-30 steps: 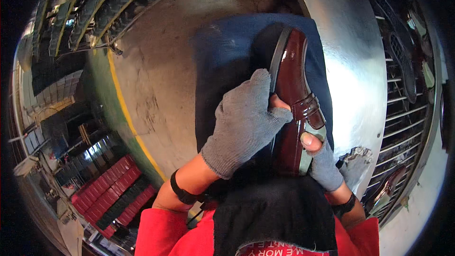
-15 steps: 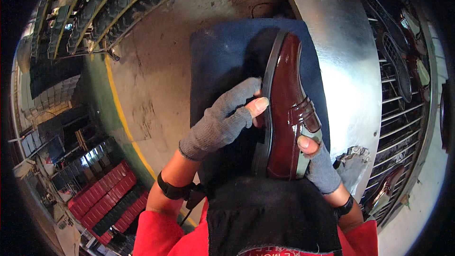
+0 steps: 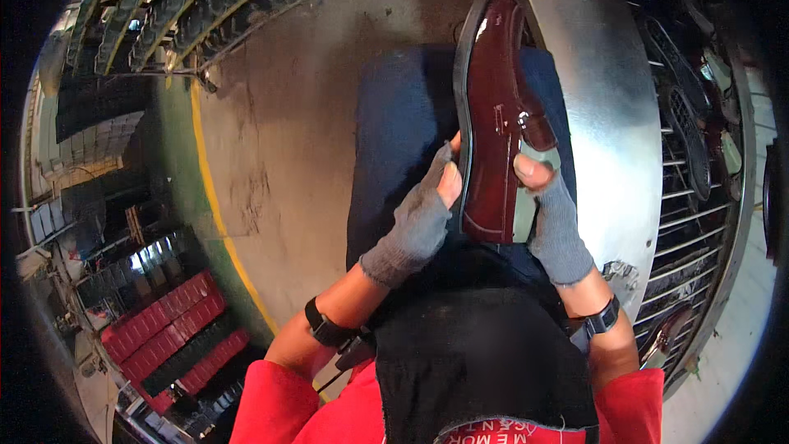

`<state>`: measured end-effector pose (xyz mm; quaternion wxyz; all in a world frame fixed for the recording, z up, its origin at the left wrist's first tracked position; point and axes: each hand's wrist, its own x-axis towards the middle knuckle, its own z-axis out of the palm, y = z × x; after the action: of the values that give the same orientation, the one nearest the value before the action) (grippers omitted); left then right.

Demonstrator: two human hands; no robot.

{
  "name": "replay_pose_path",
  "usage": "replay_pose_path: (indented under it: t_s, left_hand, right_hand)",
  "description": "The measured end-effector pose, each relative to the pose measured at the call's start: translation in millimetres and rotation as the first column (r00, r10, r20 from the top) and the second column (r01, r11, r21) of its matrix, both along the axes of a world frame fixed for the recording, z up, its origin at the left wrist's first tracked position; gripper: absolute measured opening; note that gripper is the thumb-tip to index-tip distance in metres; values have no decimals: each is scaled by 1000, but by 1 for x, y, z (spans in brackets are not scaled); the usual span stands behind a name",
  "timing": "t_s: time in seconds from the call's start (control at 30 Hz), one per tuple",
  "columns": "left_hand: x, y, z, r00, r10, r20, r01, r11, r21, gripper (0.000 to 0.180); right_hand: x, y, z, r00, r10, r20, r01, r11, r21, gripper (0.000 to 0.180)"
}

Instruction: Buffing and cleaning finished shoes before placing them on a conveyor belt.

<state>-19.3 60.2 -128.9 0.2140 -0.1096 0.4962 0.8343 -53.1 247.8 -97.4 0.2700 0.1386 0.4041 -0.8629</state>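
A glossy dark-red loafer is held on its side above my lap, toe pointing away from me, its dark sole edge facing left. A pale grey-green last shows in the shoe's opening. My left hand, in a grey fingerless glove, grips the sole side, thumb along the edge and fingers partly hidden beneath. Gloved the same way, my right hand closes round the opening side, its thumb resting on the last; its other fingers are hidden behind the shoe.
Along the right runs a shiny metal table edge, with a barred rack of soles and shoes beyond it. Racks of dark shoe parts stand at the far left. Red ridged stacks sit at lower left, beside a yellow floor line.
The loafer has moved away from me, up off my lap, with both hands. My left hand has shifted along the sole toward the heel.
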Motion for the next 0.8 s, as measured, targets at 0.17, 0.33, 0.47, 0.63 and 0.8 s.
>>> replay_pose_path:
  t_s: [0.17, 0.33, 0.47, 0.63, 0.8]
  left_hand:
    - [-18, 7, 0, 996, 23, 84, -29, 997, 67, 64]
    - [-24, 25, 12, 996, 76, -56, -89, 945, -314, 66]
    - [-23, 26, 11, 994, 36, -107, -54, 983, -176, 69]
    - [-27, 12, 21, 897, -256, -360, 166, 950, -263, 73]
    - [-48, -6, 17, 914, -378, -150, 343, 914, -215, 67]
  right_hand:
    - [-8, -10, -6, 999, -43, -29, 45, 996, 71, 53]
    - [-16, -10, -11, 979, -59, -197, 109, 960, 256, 57]
    - [-11, -4, 1, 986, -89, -144, 114, 978, 175, 60]
    - [19, 47, -3, 987, -159, -21, 152, 970, -190, 74]
    - [78, 202, 35, 949, -306, -78, 312, 947, 73, 70]
